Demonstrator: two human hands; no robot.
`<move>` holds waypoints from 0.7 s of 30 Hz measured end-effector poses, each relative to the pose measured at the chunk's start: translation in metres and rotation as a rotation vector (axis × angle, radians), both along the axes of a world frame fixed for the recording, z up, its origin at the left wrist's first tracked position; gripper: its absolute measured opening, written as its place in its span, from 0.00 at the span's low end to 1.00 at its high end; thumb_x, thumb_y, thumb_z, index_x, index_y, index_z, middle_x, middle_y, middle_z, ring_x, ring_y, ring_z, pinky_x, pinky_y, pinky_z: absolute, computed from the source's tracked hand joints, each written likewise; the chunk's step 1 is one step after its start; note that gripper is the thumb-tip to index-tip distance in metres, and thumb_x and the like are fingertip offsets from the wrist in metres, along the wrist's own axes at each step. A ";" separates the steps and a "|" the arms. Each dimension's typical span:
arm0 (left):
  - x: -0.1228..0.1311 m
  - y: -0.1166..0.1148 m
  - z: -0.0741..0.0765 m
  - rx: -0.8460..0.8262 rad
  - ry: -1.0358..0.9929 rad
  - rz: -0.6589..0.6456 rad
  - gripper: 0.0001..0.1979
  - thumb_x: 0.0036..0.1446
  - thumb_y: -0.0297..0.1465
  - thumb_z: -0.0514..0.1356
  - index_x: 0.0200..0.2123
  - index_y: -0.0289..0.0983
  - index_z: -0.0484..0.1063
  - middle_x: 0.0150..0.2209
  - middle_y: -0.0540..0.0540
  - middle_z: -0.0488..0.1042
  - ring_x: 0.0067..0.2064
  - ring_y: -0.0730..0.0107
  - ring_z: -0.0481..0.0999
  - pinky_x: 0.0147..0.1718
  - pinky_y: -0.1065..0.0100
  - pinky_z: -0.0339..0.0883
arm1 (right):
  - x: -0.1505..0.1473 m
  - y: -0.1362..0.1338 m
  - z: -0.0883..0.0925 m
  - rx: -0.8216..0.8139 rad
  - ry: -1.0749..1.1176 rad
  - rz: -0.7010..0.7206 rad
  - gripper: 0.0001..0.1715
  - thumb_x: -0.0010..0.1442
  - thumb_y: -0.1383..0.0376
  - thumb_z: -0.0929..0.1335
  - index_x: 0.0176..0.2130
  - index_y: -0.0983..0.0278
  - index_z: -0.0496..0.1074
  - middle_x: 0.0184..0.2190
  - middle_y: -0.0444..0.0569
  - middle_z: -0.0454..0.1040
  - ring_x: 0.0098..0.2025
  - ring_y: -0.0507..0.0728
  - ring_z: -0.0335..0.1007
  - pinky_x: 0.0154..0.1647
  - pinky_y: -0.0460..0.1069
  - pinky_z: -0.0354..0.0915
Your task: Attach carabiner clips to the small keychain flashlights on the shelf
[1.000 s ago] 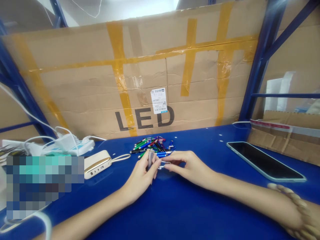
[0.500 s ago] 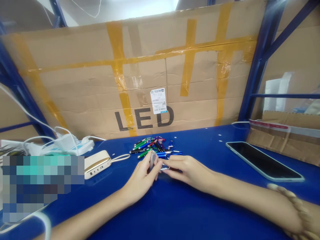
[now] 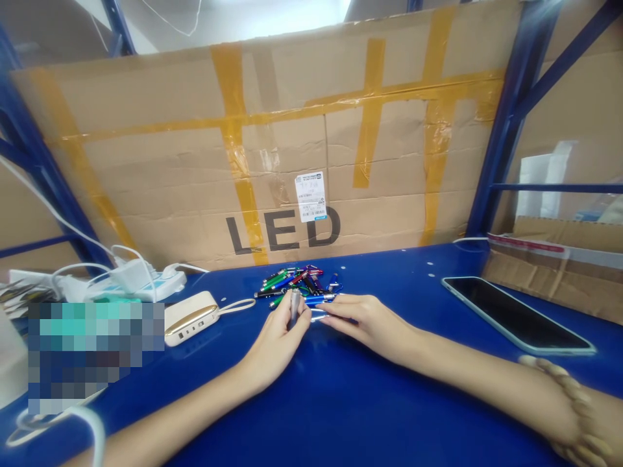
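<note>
My left hand [image 3: 280,334] is closed around a small silver penlight-like tube [image 3: 294,306], held upright with its end above the thumb and fingers. A thin silver carabiner clip [image 3: 318,316] spans the gap between my hands. The fingertips of my right hand [image 3: 363,321] pinch the clip's right end; whether it joins the tube is hidden by my left fingers. Just behind both hands lies a pile of small coloured metal tubes with clips [image 3: 296,280], in green, blue, red, purple and black. Some of the pile is hidden by my fingers.
A phone [image 3: 516,314] lies on the blue table [image 3: 331,408] at right. To the left are a cream power bank [image 3: 195,318] with a strap, a white power strip [image 3: 170,283] with cables, and a blurred-out patch. A large cardboard sheet [image 3: 170,194] stands behind.
My right fingers have shifted slightly on the clip, and the gap between my hands is a little wider. The tube in my left hand stands more upright. The view has shifted slightly.
</note>
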State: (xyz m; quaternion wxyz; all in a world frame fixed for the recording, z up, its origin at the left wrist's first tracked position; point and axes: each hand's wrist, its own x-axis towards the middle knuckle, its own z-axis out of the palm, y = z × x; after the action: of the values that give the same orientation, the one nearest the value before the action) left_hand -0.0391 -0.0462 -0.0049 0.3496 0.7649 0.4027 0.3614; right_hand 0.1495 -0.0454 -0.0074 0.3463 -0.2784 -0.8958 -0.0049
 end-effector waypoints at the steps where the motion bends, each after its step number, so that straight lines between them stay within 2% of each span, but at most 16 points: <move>1: 0.000 0.000 0.000 0.002 0.003 0.006 0.12 0.59 0.39 0.48 0.28 0.39 0.52 0.24 0.55 0.56 0.23 0.78 0.55 0.23 0.74 0.54 | 0.000 0.000 0.000 -0.011 0.011 0.003 0.16 0.63 0.62 0.60 0.45 0.64 0.72 0.37 0.50 0.76 0.38 0.54 0.72 0.40 0.49 0.68; 6: 0.001 0.000 0.001 0.030 0.026 0.014 0.11 0.59 0.39 0.47 0.28 0.39 0.52 0.27 0.53 0.60 0.25 0.76 0.58 0.26 0.73 0.56 | 0.002 0.003 -0.001 -0.048 0.039 -0.017 0.15 0.62 0.63 0.62 0.45 0.63 0.72 0.38 0.50 0.76 0.39 0.55 0.72 0.41 0.50 0.68; 10: 0.001 -0.002 0.002 0.121 0.107 0.067 0.10 0.59 0.38 0.48 0.28 0.39 0.54 0.27 0.52 0.63 0.29 0.73 0.62 0.29 0.70 0.57 | 0.001 0.001 -0.003 -0.046 -0.001 -0.032 0.17 0.62 0.62 0.61 0.49 0.63 0.69 0.42 0.51 0.74 0.44 0.56 0.70 0.44 0.51 0.67; 13: 0.001 -0.004 0.000 0.181 0.184 0.091 0.08 0.59 0.37 0.48 0.30 0.40 0.56 0.28 0.51 0.65 0.29 0.70 0.64 0.30 0.69 0.56 | 0.000 -0.002 -0.003 -0.043 -0.041 -0.020 0.18 0.63 0.62 0.60 0.50 0.63 0.68 0.42 0.52 0.73 0.44 0.56 0.70 0.45 0.51 0.67; 16: 0.000 -0.005 -0.001 0.201 0.221 0.064 0.08 0.59 0.37 0.47 0.30 0.41 0.55 0.28 0.52 0.66 0.28 0.70 0.64 0.29 0.69 0.56 | -0.001 -0.004 -0.003 -0.054 -0.053 -0.016 0.17 0.63 0.63 0.60 0.48 0.64 0.69 0.37 0.51 0.73 0.38 0.55 0.70 0.39 0.50 0.68; 21: 0.000 -0.006 -0.001 0.215 0.242 0.029 0.07 0.60 0.36 0.46 0.30 0.41 0.55 0.25 0.53 0.63 0.26 0.71 0.62 0.28 0.70 0.54 | -0.002 -0.002 -0.006 -0.052 -0.046 0.014 0.15 0.63 0.63 0.60 0.38 0.67 0.73 0.26 0.48 0.70 0.26 0.51 0.65 0.29 0.46 0.64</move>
State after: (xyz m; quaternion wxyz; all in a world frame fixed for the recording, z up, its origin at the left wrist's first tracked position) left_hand -0.0393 -0.0519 -0.0059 0.2093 0.8300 0.4118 0.3127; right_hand 0.1472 -0.0474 -0.0132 0.3182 -0.2810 -0.9053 0.0145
